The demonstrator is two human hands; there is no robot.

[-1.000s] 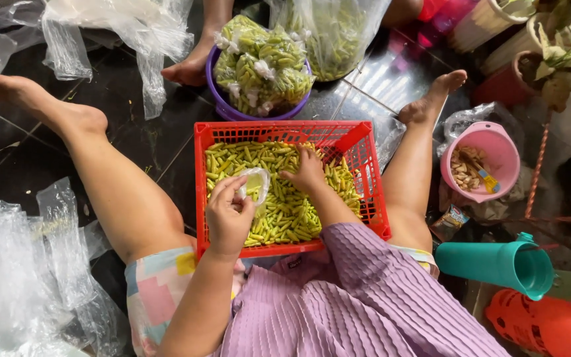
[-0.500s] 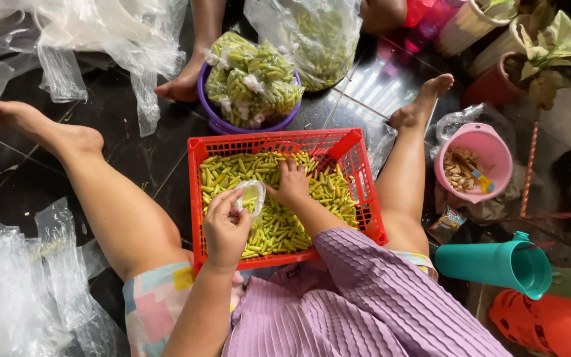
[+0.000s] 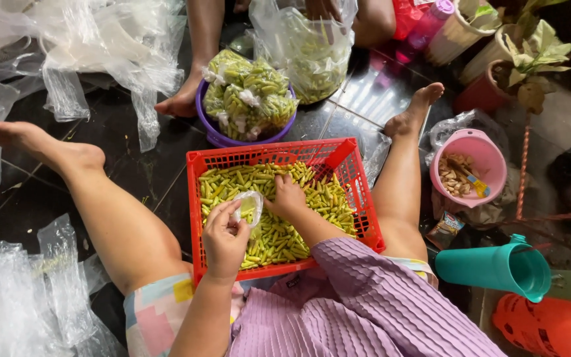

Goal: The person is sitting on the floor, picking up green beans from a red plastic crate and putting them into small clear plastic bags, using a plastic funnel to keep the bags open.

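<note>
While the right hand (image 3: 287, 196) presses flat, fingers spread, into the heap of small green-yellow chillies (image 3: 279, 205) filling the red slotted plastic basket (image 3: 259, 157), the left hand (image 3: 225, 235) is closed around the mouth of a small clear plastic bag (image 3: 249, 206) held just above them. Compared with a second ago, the right hand has moved forward and down into the chillies and the bag sits lower, so filling looks underway. Beyond stands a purple bowl (image 3: 214, 135) of packed bags.
</note>
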